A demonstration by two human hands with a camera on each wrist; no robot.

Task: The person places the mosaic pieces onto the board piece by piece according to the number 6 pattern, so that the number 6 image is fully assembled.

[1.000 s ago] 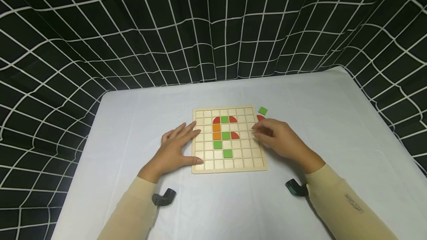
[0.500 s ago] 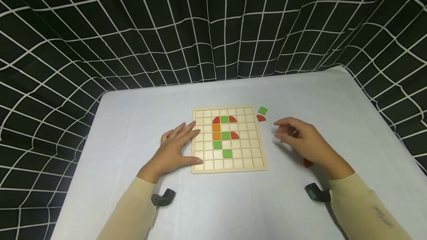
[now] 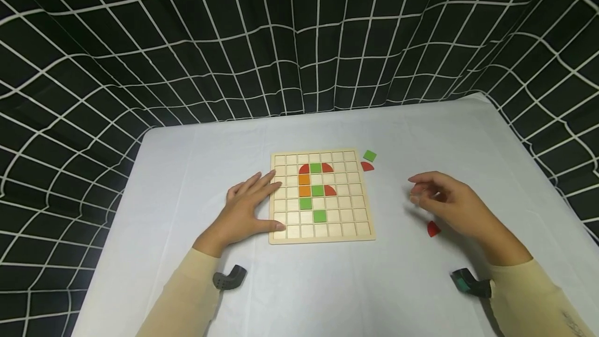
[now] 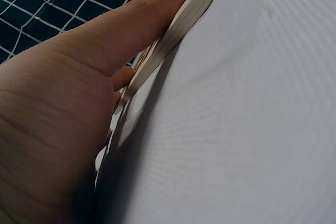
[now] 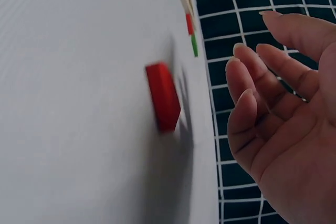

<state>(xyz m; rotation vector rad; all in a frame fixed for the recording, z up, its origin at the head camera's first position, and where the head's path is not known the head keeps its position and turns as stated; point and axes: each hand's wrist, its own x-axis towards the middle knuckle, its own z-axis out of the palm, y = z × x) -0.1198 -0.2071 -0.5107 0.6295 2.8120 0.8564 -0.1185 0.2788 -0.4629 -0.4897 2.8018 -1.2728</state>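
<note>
A wooden grid board [image 3: 346, 216] lies flat on the table, with green squares, orange squares [image 3: 304, 191] and red quarter-circle tiles [image 3: 329, 190] in some cells. My left hand [image 3: 243, 215] rests spread on its left edge, thumb and fingertips on the wood; the left wrist view shows the thumb [image 4: 126, 30] lying over the rim. To the right of the board, my right hand [image 3: 449, 202] hovers above the cloth, fingers loosely bent, holding nothing. Just below its fingers lies a loose red quarter-circle tile [image 3: 433, 229], also seen in the right wrist view as a red block [image 5: 164, 98].
A loose green square tile [image 3: 369, 155] and another red quarter-circle tile [image 3: 367, 166] lie by the board's upper right corner. White cloth covers the table [image 3: 210, 155]. A dark curtain with a white grid [image 3: 299, 40] rises behind and at both sides.
My right hand has moved away from the board to the right and slightly down, uncovering the red tiles beyond the board. The left hand and the tiles on the board stay put.
</note>
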